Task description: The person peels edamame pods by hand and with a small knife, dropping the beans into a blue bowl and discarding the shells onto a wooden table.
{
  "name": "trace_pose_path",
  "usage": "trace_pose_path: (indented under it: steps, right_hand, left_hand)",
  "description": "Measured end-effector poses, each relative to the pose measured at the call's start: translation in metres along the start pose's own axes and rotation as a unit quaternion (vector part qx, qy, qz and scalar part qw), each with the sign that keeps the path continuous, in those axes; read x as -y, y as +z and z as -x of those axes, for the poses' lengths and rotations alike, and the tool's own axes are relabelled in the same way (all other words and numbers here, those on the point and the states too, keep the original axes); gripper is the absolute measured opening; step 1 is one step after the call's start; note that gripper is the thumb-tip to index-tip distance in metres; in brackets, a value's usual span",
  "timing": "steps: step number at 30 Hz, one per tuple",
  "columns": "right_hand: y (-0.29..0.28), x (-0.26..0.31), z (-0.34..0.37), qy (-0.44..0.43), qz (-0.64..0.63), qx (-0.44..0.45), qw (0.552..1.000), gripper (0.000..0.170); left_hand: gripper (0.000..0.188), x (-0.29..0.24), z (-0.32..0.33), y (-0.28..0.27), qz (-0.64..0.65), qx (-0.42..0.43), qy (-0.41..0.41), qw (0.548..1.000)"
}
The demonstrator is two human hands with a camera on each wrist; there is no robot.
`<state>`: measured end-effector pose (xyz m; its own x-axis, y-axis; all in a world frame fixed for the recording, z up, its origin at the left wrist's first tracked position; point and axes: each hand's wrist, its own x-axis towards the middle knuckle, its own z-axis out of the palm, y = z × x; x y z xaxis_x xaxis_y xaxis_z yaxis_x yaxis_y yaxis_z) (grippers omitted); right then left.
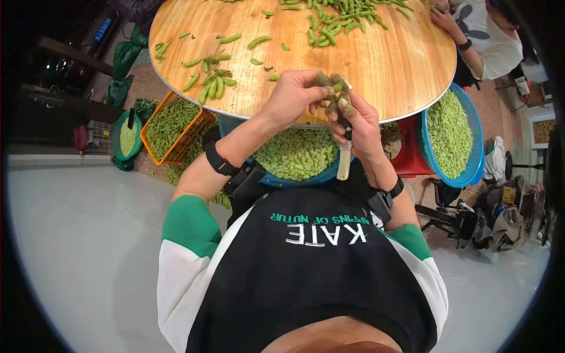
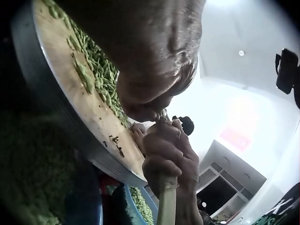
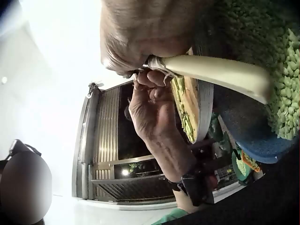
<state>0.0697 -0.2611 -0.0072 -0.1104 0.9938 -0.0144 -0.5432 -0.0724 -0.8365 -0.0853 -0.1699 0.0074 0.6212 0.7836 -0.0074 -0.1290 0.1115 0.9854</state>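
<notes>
L hand (image 1: 294, 97): thumb + fingers bent in, pinching a small green pod (image 1: 338, 86); fingertips meet those of the other hand.
R hand (image 1: 360, 122): fingers curled round a pale-handled tool (image 1: 344, 163), handle end pointing down & toward the wearer; thumb + fingertip up at the pod too. Tool's working end hidden btwn fingers, can't tell its shape.
Pod spot: btwn both hands' fingertips, over near rim of the desk (image 1: 400, 70), held up off the wood.
Wrists: black strap w/ small camera (image 1: 246, 178) on L one, similar on R.
Lap basin: blue basin (image 1: 329, 176) just under the hands, nr side of desk, heaped w/ shelled beans (image 1: 294, 154).
Desk, nr left: loose pods (image 1: 216, 87) in a small scatter, a few singles farther out, dark bits among them.
Desk, far side: bigger pile of pods (image 1: 347, 17), spread toward the R.
Right of desk: second blue basin (image 1: 478, 153), full of pale green beans (image 1: 448, 134), beside a red stool (image 1: 409, 150).
Left of desk: orange crate (image 1: 191, 132) of unshelled pods, more pods on floor (image 1: 219, 199) nr it; green tub (image 1: 137, 144) w/ beans farther L.
Far right: another person (image 1: 491, 38), white top, hand at desk edge.
Wearer: black top (image 1: 306, 270), green & white sleeves, lettering across chest.
</notes>
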Motion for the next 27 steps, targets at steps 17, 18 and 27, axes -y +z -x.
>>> trace_pose_path:
  steps: [17, 18, 27]
  right_hand:
    - [-0.014, -0.002, -0.001, -0.113, 0.353, -0.009, 0.929, 0.026]
    - [-0.021, -0.013, -0.004, -0.210, 0.440, -0.025, 0.873, 0.026]
    - [-0.009, -0.013, -0.002, -0.115, 0.265, -0.112, 0.951, 0.024]
  left_hand:
    - [0.004, 0.008, -0.006, -0.014, 0.286, 0.133, -0.176, 0.932]
    - [0.003, 0.013, -0.007, -0.010, 0.230, 0.109, -0.155, 0.955]
    - [0.006, 0.006, 0.001, -0.002, -0.065, 0.034, -0.033, 0.997]
